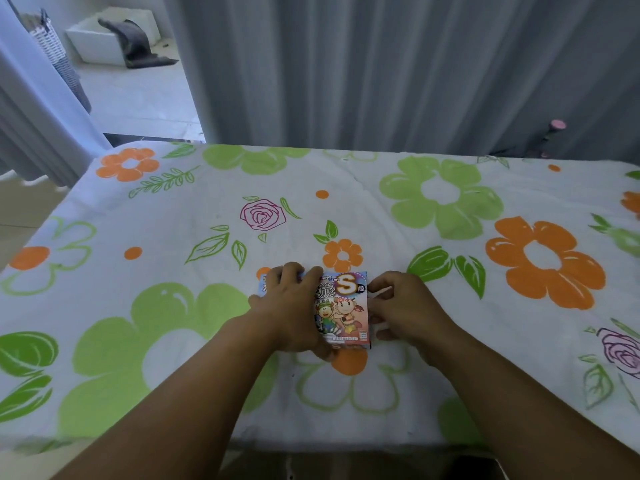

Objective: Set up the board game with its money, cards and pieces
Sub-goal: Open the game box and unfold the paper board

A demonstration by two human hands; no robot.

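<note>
Head view: I see the game box point(341, 306) lying at 6 o'clock on the floral surface point(450, 341), the left hand point(292, 306) clamped over it and the right hand point(405, 308) fingers point(379, 289) pinching its 3 o'clock end. If the box is yanked open, money and pieces could spill, I judge. The print reads "S", "旅", "版".
</note>
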